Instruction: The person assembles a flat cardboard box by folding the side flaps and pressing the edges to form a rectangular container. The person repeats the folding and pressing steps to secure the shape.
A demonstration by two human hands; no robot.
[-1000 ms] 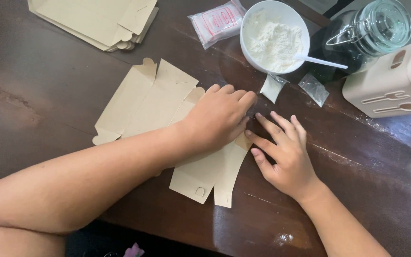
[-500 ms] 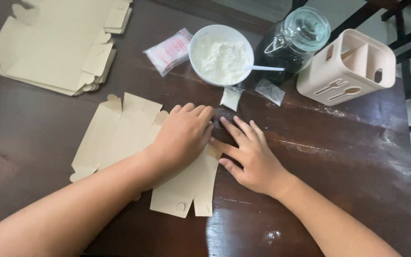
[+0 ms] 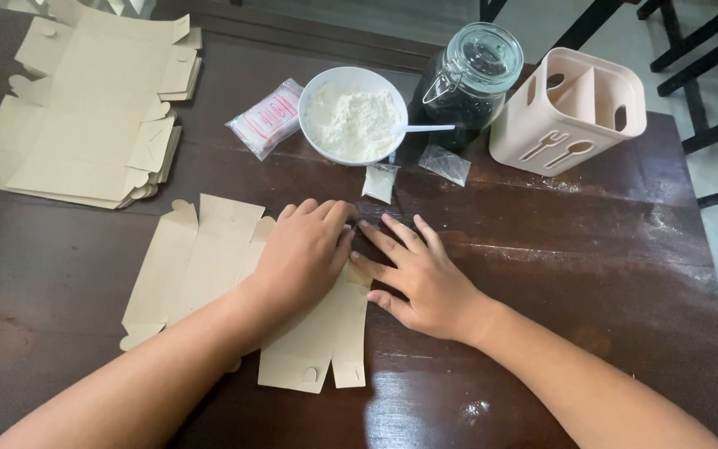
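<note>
Hands are lying flat, fingers spread and gripping nothing, at the centre of the frame: the left hand (image 3: pixel 305 254) is pressing down on a flat unfolded cardboard box blank (image 3: pixel 209 274) that is spreading over the dark wooden bench (image 3: pixel 592 258) at lower left of centre, while the right hand (image 3: pixel 421 278) is resting just beside it, its fingertips touching the blank's right edge. Above them, a small clear sachet (image 3: pixel 380 181) is lying below a white bowl of flour (image 3: pixel 352 116) with a white spoon (image 3: pixel 421 129). A stack of blanks (image 3: pixel 85 108) is sitting at upper left, a beige cutlery holder (image 3: pixel 571 108) at upper right.
</note>
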